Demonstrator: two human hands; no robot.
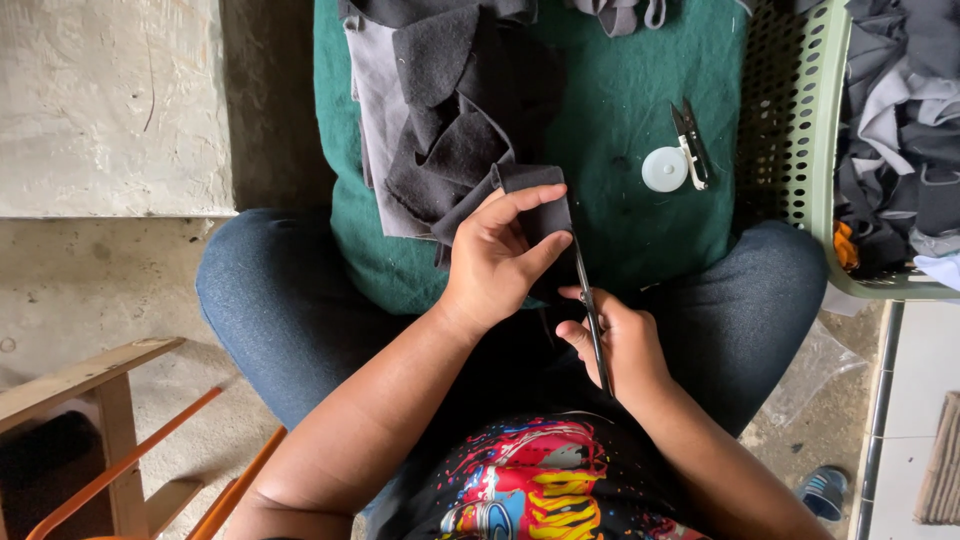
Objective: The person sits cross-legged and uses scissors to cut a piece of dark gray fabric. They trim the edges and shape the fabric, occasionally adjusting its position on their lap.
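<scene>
Cutting dark cloth over the lap

The left hand (497, 255) is pinching a black fabric piece (535, 200), hiding most of it; the right hand (615, 340) is curling closed around scissors (588, 300), whose blades seem to be meeting the cloth's edge.

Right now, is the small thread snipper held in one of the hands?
No, the small thread snipper lies on the green cloth beside a white disc, apart from both hands, while the right hand grips long scissors.

Green cushion (640, 90) carries dark fabric scraps (440, 130), thread snips (690, 140), white disc (664, 169).
</scene>
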